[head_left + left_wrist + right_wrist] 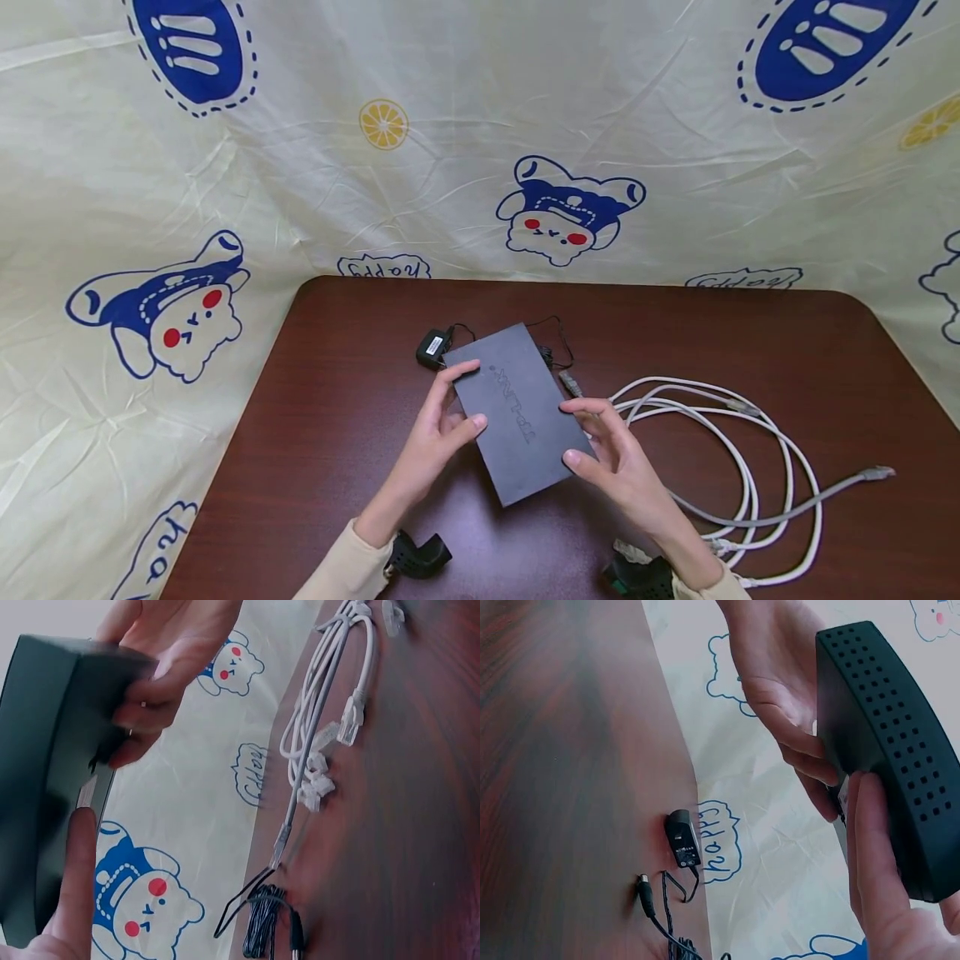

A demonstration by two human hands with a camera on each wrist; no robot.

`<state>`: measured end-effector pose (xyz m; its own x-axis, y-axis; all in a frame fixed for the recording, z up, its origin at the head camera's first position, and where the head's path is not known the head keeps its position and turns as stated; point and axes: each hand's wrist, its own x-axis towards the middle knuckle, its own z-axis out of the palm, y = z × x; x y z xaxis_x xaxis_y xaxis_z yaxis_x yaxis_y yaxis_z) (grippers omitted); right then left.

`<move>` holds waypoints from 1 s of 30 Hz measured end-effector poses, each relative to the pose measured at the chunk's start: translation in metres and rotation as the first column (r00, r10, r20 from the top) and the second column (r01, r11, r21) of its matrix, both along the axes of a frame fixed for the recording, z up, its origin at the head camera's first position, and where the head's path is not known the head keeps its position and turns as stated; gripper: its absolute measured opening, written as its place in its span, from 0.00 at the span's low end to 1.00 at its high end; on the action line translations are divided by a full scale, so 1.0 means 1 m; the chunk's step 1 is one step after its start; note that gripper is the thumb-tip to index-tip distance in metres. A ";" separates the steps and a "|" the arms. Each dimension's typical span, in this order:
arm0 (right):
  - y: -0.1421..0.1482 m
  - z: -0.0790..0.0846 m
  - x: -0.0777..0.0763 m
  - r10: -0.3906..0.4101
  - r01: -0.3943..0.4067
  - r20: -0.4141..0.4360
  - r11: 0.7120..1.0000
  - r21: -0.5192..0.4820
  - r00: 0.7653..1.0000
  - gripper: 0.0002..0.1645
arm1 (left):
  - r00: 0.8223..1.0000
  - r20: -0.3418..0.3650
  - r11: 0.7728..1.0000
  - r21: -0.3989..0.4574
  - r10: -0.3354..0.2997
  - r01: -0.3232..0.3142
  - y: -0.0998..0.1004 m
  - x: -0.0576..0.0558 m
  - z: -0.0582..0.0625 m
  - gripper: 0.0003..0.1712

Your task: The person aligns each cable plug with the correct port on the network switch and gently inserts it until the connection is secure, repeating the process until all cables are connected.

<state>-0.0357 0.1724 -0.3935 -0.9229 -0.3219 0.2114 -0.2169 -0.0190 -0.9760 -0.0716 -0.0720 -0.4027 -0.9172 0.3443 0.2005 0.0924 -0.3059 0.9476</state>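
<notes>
A flat, dark network switch (519, 417) with TP-LINK lettering on top is held above the table, tilted. My left hand (438, 429) grips its left side, thumb and index finger on the top face. At its right edge, my right hand (618, 454) pinches the switch with thumb and fingers. From the left wrist view, a fingertip touches the underside by a pale label (88, 792). Square vent holes (898, 720) line one side wall in the right wrist view. Much of the underside is hidden by the fingers.
Behind the switch lie a black power adapter (432, 349) and its thin bundled cord (264, 921) with a barrel plug (646, 896). Coiled white network cables (818, 523) and a grey cable (847, 482) lie on the right of the brown table (315, 467). A patterned cloth (450, 192) hangs behind.
</notes>
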 end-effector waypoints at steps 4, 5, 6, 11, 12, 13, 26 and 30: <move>-0.003 0.000 0.002 -0.008 0.008 0.025 1.000 0.005 1.000 0.27 | 0.999 -0.011 0.999 -0.006 0.040 -0.040 0.005 0.001 0.000 0.32; -0.004 0.000 0.003 -0.009 0.009 0.030 1.000 0.008 0.999 0.27 | 0.998 -0.016 0.998 -0.008 0.055 -0.055 0.005 0.001 0.000 0.32; -0.004 0.000 0.003 -0.008 0.008 0.033 1.000 0.011 0.999 0.27 | 0.997 -0.025 0.998 -0.010 0.069 -0.069 0.006 0.001 -0.001 0.32; -0.006 0.000 0.004 -0.005 0.004 0.030 0.999 0.036 1.000 0.27 | 0.992 -0.041 0.993 -0.014 0.120 -0.121 0.007 -0.001 -0.001 0.30; -0.006 0.000 0.004 0.003 -0.004 0.029 0.999 0.038 1.000 0.26 | 0.991 -0.037 0.992 -0.015 0.128 -0.128 0.007 -0.001 -0.001 0.30; -0.006 0.000 0.005 0.009 -0.010 0.027 0.999 0.042 1.000 0.26 | 0.990 -0.034 0.991 -0.018 0.135 -0.136 0.007 -0.002 -0.001 0.30; -0.015 -0.009 -0.001 0.235 -0.240 -0.048 0.945 -0.222 0.971 0.28 | 0.990 -0.063 0.985 -0.108 0.126 -0.132 0.001 -0.005 -0.001 0.28; -0.017 -0.013 0.000 0.235 -0.243 -0.065 0.939 -0.243 0.970 0.29 | 0.996 -0.033 0.988 -0.129 0.087 -0.090 0.002 -0.005 0.000 0.30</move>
